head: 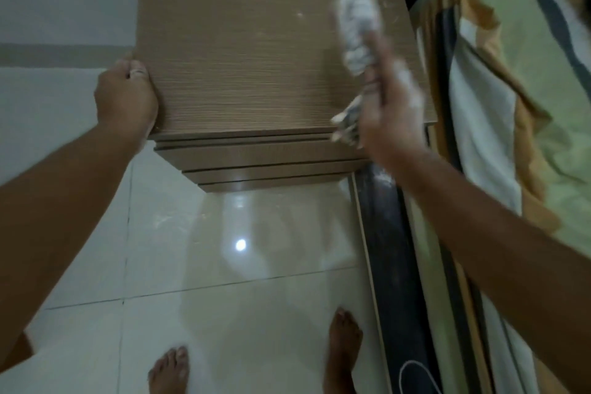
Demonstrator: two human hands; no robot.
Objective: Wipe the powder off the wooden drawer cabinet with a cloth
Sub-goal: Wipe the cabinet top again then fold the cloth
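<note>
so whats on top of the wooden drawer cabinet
White powder specks at the far right, and the crumpled white cloth the right hand holds. The left hand grips its left edge. Under the cloth is covered.

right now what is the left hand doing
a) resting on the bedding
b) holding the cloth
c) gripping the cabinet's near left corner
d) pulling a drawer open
C: the left hand curls round the near left corner of the wooden drawer cabinet, while the right hand holds the cloth over the top's right side.
</note>
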